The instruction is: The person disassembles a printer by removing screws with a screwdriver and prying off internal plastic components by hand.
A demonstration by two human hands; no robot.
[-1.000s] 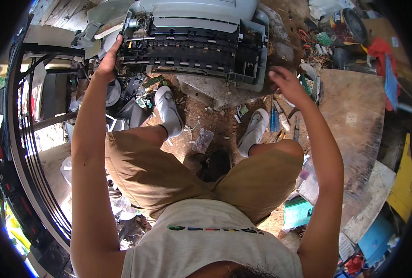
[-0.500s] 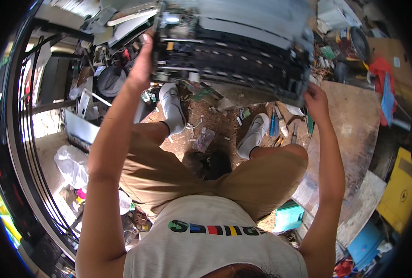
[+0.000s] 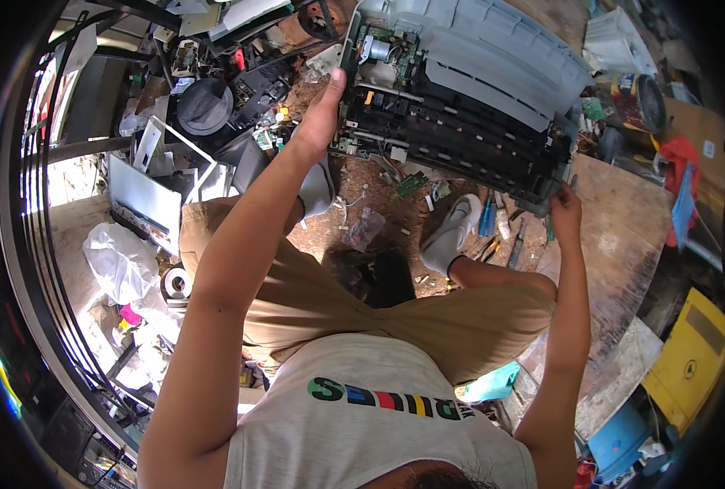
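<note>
Both of my hands hold a stripped, opened printer (image 3: 460,122) up in front of me, over the littered floor. Its grey cover lies at the far side, and its black roller section faces me. A silver motor (image 3: 375,49) and a green circuit board (image 3: 403,50) show at its left end. My left hand (image 3: 322,118) is closed on the left side, thumb on top, other fingers hidden. At the near right corner, the fingers of my right hand (image 3: 565,213) grip the edge. A small green board (image 3: 411,184) with wires appears just below the near edge.
Screwdrivers and other hand tools (image 3: 493,220) lie beside my right shoe (image 3: 452,234). A wooden board (image 3: 615,236) is on the right, with a yellow panel (image 3: 690,359) past it. Scrap parts and a flat panel (image 3: 144,200) crowd the left, near a black metal frame (image 3: 32,269).
The printer has moved to the right and slightly nearer, with both hands still on it. My left arm reaches further right, and the printer's inside shows more sharply.
</note>
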